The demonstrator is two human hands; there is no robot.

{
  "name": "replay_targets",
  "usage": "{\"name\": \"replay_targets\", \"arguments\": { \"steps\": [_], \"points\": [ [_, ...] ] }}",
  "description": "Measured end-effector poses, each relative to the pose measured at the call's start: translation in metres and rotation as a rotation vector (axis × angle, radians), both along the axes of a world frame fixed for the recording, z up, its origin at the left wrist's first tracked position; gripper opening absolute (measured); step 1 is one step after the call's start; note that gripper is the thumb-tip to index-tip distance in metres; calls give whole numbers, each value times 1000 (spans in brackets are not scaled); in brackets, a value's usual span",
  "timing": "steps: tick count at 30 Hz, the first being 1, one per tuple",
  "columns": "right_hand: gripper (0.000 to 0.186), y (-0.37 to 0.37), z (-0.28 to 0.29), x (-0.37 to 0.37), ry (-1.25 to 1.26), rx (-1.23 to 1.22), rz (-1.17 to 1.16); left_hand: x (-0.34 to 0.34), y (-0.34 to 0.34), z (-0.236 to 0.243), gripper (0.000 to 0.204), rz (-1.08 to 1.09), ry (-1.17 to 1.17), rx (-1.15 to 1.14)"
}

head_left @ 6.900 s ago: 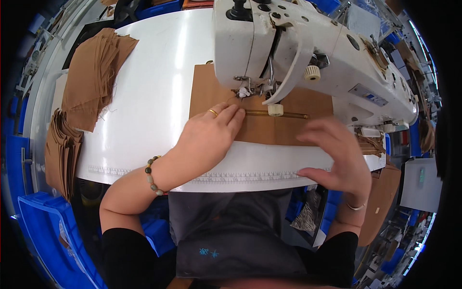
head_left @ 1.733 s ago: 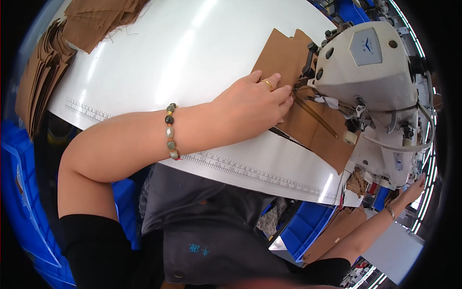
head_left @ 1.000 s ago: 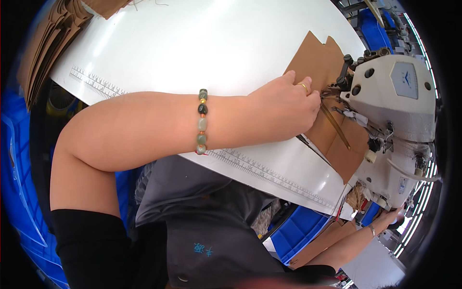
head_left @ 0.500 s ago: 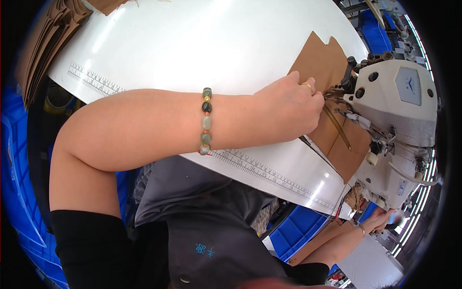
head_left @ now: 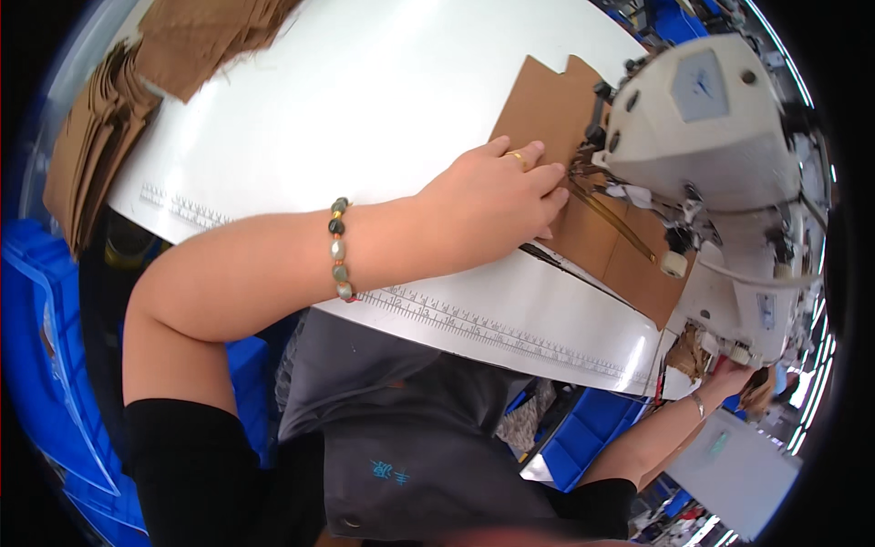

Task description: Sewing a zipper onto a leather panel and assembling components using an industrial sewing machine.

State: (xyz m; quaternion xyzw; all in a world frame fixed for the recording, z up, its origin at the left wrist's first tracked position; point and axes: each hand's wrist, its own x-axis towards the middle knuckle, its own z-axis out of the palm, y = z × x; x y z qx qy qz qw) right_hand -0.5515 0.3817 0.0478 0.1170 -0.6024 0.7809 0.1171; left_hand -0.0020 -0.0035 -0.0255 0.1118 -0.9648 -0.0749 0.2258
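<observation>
My left hand [head_left: 501, 205] rests palm down on a brown piece of material [head_left: 533, 96], its ringed fingers slightly bent and apart, just left of the needle area. A narrow brass-coloured strip, seemingly a zipper [head_left: 615, 219], lies along the material beside my fingertips, running toward the lower right. The white sewing machine [head_left: 679, 123] stands over the piece, hiding part of it. My right hand [head_left: 734, 378] is far at the lower right, beside the machine's far end, its fingers small and partly hidden, so what they touch is unclear.
The white table [head_left: 365, 91] has a printed ruler along its curved front edge. Stacks of brown fabric pieces [head_left: 196, 46] and folded brown panels [head_left: 87, 159] lie at the left. Blue bins [head_left: 583, 442] are below the table at both sides. A grey panel [head_left: 734, 465] is at lower right.
Since the oldest frame, my right hand has left the brown piece for the machine's far right. My left hand stays on the piece. Over the last second the view has shifted slightly.
</observation>
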Motion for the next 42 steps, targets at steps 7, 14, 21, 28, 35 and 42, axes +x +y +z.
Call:
{"name": "replay_targets", "arguments": {
  "steps": [7,14,21,28,35,42],
  "points": [
    [20,-111,-6,229,1171,686,18,-3,6,9,43,38,-2,-68],
    [11,-250,-36,346,1131,971,748,-3,7,21,41,64,9,-2],
    [14,-257,-50,349,1219,968,678,-7,12,18,41,67,-17,10],
    [10,-257,-47,351,1113,936,728,-7,10,21,44,62,-30,-23],
    [13,-261,-55,348,1131,930,722,-10,6,24,35,36,-19,-40],
    [13,-265,-58,347,1197,938,666,-12,3,25,34,24,-27,-57]
  ]
}}
